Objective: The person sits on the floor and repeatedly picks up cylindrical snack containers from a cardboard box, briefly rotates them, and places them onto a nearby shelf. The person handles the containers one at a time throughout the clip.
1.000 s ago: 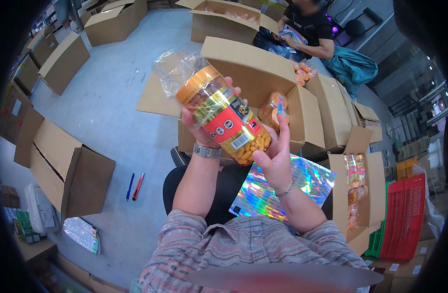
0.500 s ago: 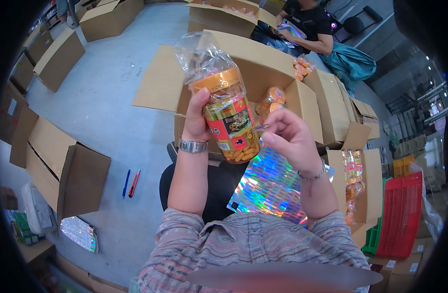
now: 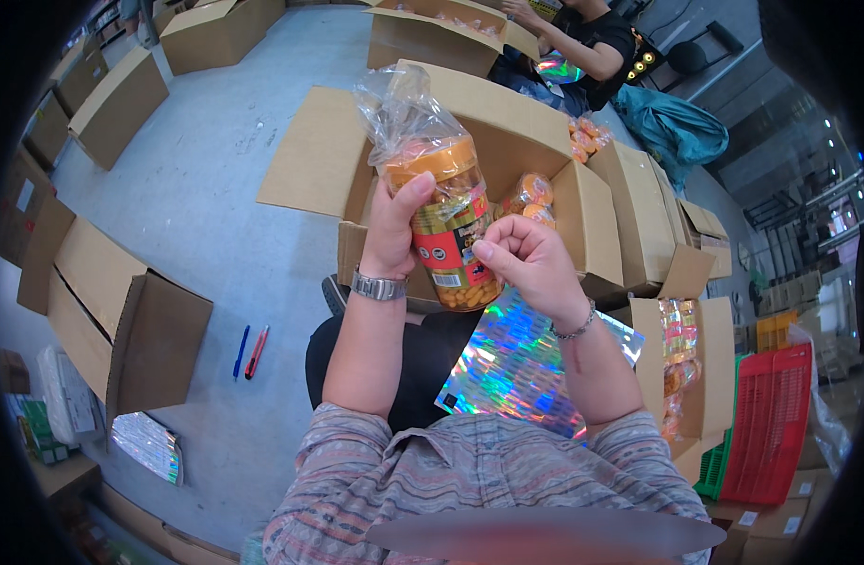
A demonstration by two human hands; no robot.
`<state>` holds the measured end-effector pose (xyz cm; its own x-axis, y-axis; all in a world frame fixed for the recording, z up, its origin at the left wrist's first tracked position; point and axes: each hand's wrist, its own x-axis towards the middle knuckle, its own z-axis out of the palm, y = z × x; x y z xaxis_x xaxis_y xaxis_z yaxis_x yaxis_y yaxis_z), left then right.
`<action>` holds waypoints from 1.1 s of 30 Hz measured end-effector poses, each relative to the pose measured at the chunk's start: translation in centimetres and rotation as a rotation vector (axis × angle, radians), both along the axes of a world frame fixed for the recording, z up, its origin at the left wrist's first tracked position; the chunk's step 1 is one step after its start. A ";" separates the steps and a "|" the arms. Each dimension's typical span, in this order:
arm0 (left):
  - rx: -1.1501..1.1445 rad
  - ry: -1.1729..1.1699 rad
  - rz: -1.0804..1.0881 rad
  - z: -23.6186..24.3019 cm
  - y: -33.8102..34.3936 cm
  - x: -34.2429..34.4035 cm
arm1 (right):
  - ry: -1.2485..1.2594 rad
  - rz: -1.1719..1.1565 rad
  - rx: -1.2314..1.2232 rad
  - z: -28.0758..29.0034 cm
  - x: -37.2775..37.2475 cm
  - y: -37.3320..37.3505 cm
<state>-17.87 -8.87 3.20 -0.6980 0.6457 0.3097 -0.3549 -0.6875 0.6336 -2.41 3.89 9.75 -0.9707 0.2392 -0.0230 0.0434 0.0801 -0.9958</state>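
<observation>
While nothing much is going on at the far left of the frame, there's a row of open cardboard boxes (image 3: 121, 320) on the grey floor (image 3: 215, 188), with a blue pen (image 3: 241, 351) and a red pen (image 3: 257, 350) lying side by side just right of them.

Moving toward the middle, the left hand (image 3: 394, 231) is wrapped around a clear plastic jar (image 3: 448, 240) full of small orange-yellow snacks, thumb up over the front, grip clamped firmly on the jar's body. A wristwatch (image 3: 378, 286) sits on that wrist. The jar is held upright in the upper middle of the frame, above the lap, orange lid on, and a crinkly clear plastic bag (image 3: 399, 108) is bunched over its top.

Right beside it, the right hand (image 3: 526, 264) has thumb and fingers pinched together at the jar's label side; can't tell if it's actually got hold of anything. Under that forearm a shiny rainbow sheet (image 3: 516, 363) rests on the lap.

Behind the hands is a big open box (image 3: 507, 122) with a few more jars in it. Further right, another box (image 3: 695, 377) holds wrapped jars, then a red crate (image 3: 771, 424). Another person (image 3: 582, 47) works at the upper right.

Progress-wise I'd say this jar is mid-way: the bag looks partly over the top, the sheet is unused.
</observation>
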 end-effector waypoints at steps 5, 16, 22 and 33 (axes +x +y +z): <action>-0.014 -0.017 0.029 0.1 0.0 0.0 | 0.034 -0.035 0.026 -0.2 -0.3 -0.4; 0.081 -0.150 0.012 -0.2 0.4 0.2 | 0.136 -0.167 0.219 -1.6 -0.2 1.4; 0.330 -0.224 -0.158 -1.1 -0.2 -0.4 | 0.122 -0.276 -0.219 -3.8 2.7 1.4; -0.051 0.313 -0.170 0.1 2.5 3.4 | 0.138 0.091 -0.844 -3.3 4.6 -2.8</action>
<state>-14.44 -6.32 3.29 -0.4556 0.7647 0.4557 -0.2444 -0.5997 0.7620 2.20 1.14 6.42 -0.9925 0.1162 -0.0386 -0.0531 -0.6928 -0.7192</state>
